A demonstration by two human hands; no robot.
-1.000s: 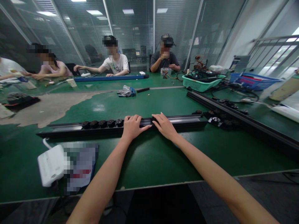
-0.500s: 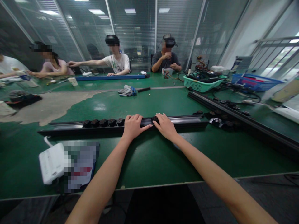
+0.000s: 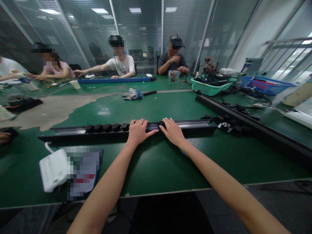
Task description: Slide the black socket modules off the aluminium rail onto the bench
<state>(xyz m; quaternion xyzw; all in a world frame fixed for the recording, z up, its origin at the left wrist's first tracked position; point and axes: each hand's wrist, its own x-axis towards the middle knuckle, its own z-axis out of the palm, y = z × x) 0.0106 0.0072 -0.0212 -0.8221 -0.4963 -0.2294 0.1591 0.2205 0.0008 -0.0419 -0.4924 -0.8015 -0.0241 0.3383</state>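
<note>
On the tabletop [image 3: 165,172], the left hand [image 3: 137,132] clasps the long black rail [image 3: 85,138], likely stiff, smooth and best held by its side walls, while the right hand [image 3: 172,132] grips a small black piece [image 3: 161,123], probably light and hard.

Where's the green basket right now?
In the head view, the green basket sits at the far right of the table, just left of the blue basket, with dark cables piled in it.

Dark lettering on white shirt [image 3: 124,66], illegible; red marking on flat packet [image 3: 86,174], pixelated.
</note>
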